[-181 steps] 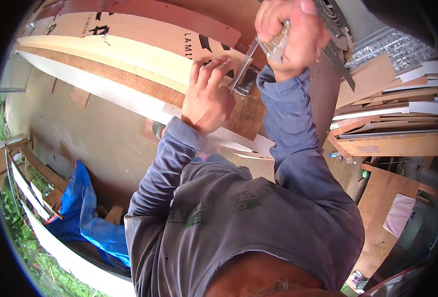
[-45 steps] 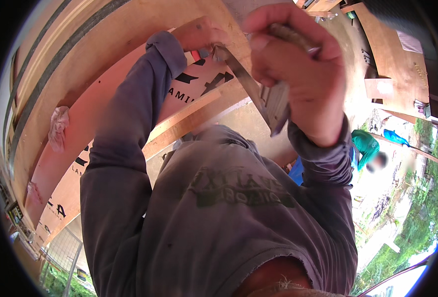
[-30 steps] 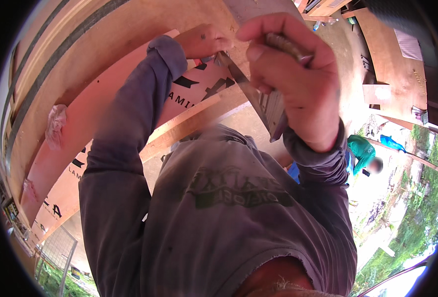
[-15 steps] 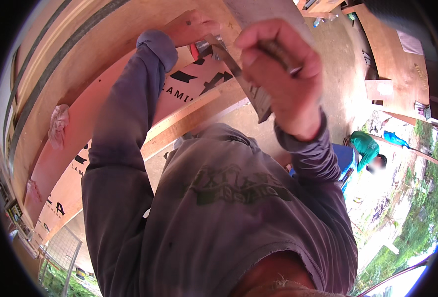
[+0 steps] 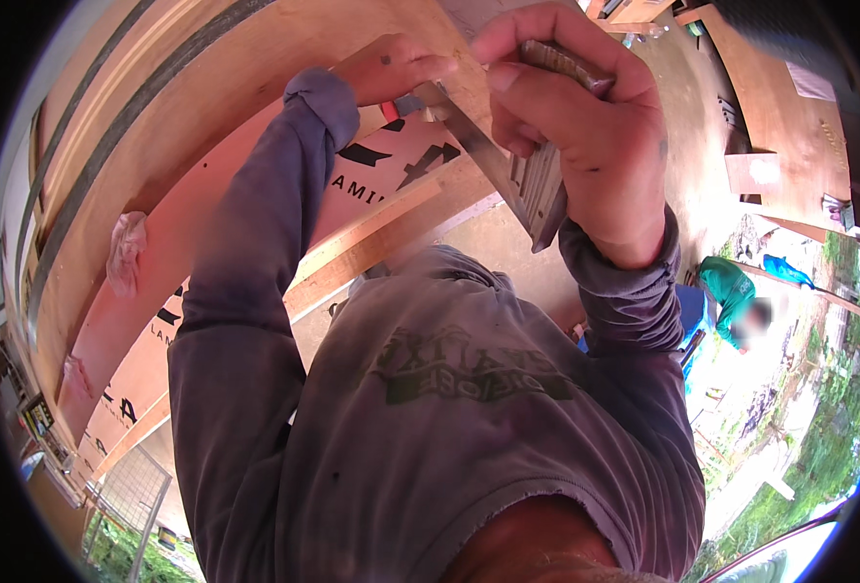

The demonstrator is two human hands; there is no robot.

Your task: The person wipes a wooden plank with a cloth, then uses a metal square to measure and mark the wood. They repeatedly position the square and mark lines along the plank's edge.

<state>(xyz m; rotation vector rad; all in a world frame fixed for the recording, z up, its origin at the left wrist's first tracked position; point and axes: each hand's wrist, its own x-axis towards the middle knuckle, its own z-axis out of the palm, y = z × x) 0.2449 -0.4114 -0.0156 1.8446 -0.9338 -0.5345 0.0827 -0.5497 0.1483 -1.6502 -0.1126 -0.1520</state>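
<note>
My right hand [image 5: 595, 126] is closed around the brown handle [image 5: 568, 66] of what looks like a handsaw. Its grey metal blade [image 5: 483, 146] slants from the right hand up and left towards the left hand, and the wide end hangs below my right fingers. My left hand [image 5: 391, 70] lies on the curved plywood panel [image 5: 303, 58], fingers stretched towards the blade's narrow end. Just below that hand, a small red and grey thing [image 5: 396, 109] shows in part; its kind is unclear.
Pink printed boards [image 5: 255, 175] and a wooden batten [image 5: 371, 228] lie under my left arm. A crumpled pale cloth or bag [image 5: 127, 255] hangs at the left. At the right, a person in green [image 5: 729, 289] bends over outdoors, beyond brown boards [image 5: 779, 107].
My right hand has moved up and a little to the right with the saw. The left hand stays near the same place on the panel, while the whole view has shifted slightly.
</note>
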